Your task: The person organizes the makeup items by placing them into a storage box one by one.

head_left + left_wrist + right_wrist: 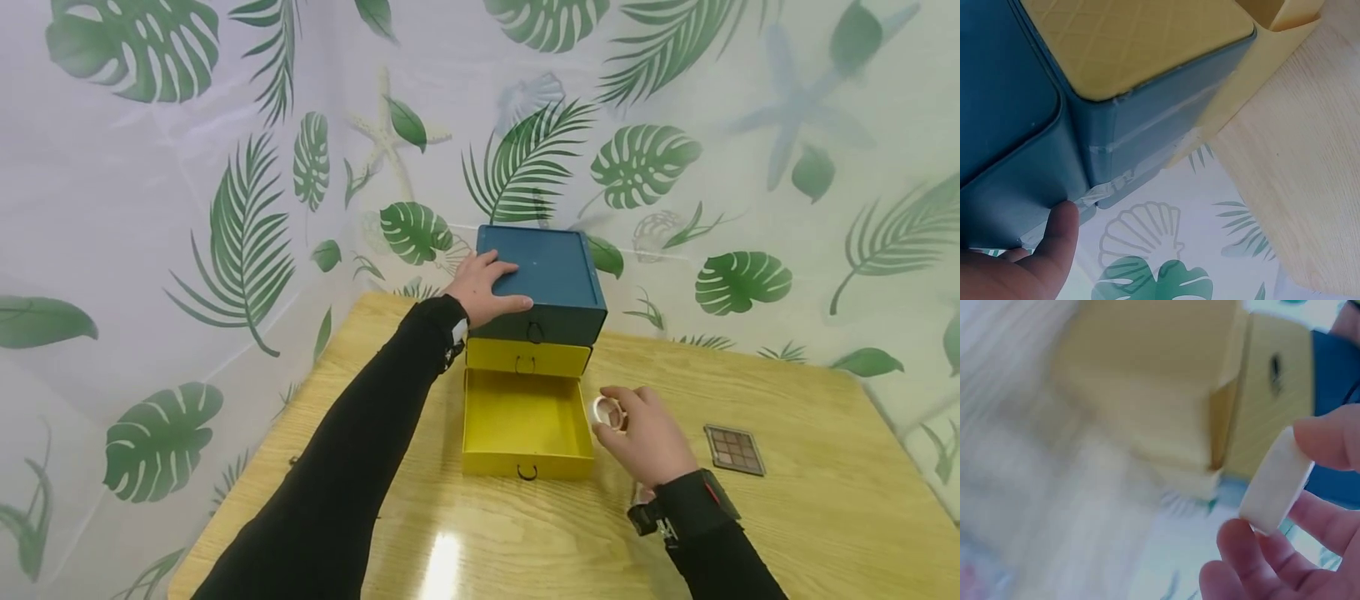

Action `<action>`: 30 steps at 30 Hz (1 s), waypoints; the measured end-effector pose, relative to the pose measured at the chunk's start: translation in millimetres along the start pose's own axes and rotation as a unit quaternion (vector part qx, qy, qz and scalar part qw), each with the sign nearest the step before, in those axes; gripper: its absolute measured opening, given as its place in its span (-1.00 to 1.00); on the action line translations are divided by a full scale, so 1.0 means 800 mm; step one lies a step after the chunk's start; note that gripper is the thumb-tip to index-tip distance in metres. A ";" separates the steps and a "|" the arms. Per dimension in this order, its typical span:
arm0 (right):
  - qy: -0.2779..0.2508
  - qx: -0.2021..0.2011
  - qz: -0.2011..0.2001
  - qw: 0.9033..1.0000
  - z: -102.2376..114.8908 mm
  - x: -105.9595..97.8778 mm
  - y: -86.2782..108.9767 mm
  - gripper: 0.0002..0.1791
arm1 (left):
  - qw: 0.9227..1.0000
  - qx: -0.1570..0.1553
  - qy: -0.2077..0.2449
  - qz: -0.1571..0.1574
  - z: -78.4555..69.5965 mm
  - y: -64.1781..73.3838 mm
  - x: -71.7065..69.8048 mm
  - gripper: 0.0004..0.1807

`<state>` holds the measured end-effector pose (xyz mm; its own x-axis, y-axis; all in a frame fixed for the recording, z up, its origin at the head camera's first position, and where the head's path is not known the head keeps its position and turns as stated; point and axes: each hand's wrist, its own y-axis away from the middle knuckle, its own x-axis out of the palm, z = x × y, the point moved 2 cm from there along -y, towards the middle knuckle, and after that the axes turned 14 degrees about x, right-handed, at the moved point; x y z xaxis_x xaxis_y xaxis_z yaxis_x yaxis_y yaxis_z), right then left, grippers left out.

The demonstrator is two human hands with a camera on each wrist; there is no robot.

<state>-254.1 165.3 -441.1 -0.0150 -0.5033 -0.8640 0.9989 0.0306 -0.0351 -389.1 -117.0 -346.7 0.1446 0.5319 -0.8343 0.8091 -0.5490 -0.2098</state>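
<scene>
A stacked drawer unit [543, 267] has a blue top and a dark blue upper front. Its bottom yellow drawer [528, 465] is pulled well out, and the middle yellow drawer [528, 358] juts out a little. My left hand [483, 287] rests on the top's left edge, fingers spread; the left wrist view shows its fingertip [1063, 215] against the blue side. Just right of the pulled-out drawer, my right hand [648, 437] pinches a white roll of tape [609, 403] between thumb and fingers. The right wrist view shows the tape roll's flat outer band [1275, 481].
An eyeshadow palette [735, 450] lies on the wooden table [810, 417] right of my right hand. A small pinkish, clear-looking item [642, 493] is partly hidden by my right wrist. Behind the unit hangs a leaf-patterned sheet [420, 108].
</scene>
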 end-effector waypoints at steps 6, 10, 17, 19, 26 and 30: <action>-0.005 -0.046 0.047 0.998 0.061 0.015 -0.010 -0.46 | 1.000 -0.001 -0.014 0.003 0.003 -0.001 0.003 -0.18; 0.006 -0.063 0.076 0.995 0.092 0.038 -0.018 -0.47 | 1.000 0.002 -0.005 -0.002 0.004 0.002 0.004 -0.12; 0.046 -0.037 0.145 0.988 0.115 0.090 -0.040 -0.55 | 1.000 0.001 -0.004 -0.001 0.004 0.001 0.006 -0.18; 0.049 -0.038 0.166 0.984 0.119 0.101 -0.044 -0.55 | 1.000 -0.002 -0.008 0.001 0.005 0.001 0.007 -0.19; 0.057 -0.023 0.215 0.975 0.130 0.123 -0.055 -0.59 | 1.000 -0.007 -0.012 -0.002 0.005 0.001 0.005 -0.19; 0.063 -0.005 0.232 0.971 0.130 0.127 -0.060 -0.62 | 1.000 -0.002 -0.006 -0.006 0.004 0.001 0.001 -0.19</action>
<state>-299.1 22.4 -475.0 0.4297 -0.3234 -0.8431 0.8994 0.2363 0.3677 -390.5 -119.0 -349.2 0.1288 0.5309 -0.8376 0.8131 -0.5400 -0.2172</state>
